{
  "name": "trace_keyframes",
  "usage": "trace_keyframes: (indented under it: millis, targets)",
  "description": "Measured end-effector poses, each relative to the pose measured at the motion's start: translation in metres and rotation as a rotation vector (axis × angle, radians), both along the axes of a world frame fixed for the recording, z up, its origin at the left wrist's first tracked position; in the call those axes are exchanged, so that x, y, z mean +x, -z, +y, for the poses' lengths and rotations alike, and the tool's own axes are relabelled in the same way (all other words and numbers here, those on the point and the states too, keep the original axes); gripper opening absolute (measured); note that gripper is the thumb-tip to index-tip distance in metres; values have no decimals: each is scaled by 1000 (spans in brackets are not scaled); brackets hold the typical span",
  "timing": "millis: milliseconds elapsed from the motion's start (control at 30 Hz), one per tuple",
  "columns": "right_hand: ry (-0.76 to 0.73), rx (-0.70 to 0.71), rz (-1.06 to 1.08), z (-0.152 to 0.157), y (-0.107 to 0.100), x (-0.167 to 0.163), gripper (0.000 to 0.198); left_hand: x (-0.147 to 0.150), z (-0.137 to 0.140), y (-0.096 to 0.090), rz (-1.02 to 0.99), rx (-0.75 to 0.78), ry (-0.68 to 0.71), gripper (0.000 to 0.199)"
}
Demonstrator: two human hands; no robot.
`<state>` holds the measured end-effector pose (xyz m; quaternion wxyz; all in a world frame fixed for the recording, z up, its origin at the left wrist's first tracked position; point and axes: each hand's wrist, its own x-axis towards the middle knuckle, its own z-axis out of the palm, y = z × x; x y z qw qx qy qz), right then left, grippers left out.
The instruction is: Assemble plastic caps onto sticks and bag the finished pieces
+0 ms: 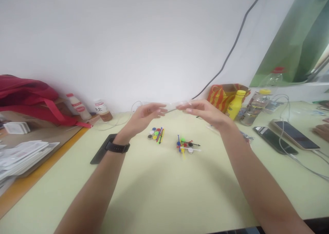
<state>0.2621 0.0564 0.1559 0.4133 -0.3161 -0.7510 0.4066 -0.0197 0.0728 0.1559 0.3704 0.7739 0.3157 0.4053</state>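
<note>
My left hand (pixel 146 115), with a black band on the wrist, is raised over the back of the table. Level with it, my right hand (pixel 205 112) reaches in from the other side. Between the fingertips of both hands stretches a thin see-through plastic bag (pixel 172 106), faint against the wall. On the tabletop below lie small coloured discs (pixel 151 133) and a bundle of coloured arrow pointers (pixel 160 135). Closer to me is a cluster of arrow spinners (pixel 184 145) in blue, green, red, black, white and yellow.
A black phone (pixel 102 150) lies under my left wrist, with bottles (pixel 79 107) and a red bag (pixel 28 93) behind. At right stand a yellow bottle (pixel 235 105), a striped bag (pixel 216 97) and clear bottles. Two phones (pixel 295 134) with white cables lie near another person's hand (pixel 322 133).
</note>
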Motion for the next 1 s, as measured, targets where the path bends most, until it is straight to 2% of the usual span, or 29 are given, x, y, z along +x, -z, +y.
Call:
trace_keyframes:
  millis: [200, 333, 567, 833, 1000]
  targets:
    - [-284, -59, -80, -2, -3, 0, 50, 4, -10, -7, 63, -25, 114, 35]
    - [-409, -57, -117, -2, -5, -1, 57, 7, -13, -8, 72, -30, 155, 37]
    - [-556, -74, -190, 3, 2, -3, 72, 10, -16, -8, 106, -25, 109, 39]
    - [-573, -63, -157, -1, 0, -10, 75, 8, -12, -2, -6, -158, 144, 41]
    - [-597, -52, -157, -1, -3, -9, 78, 7, -11, -3, -27, -169, 173, 42]
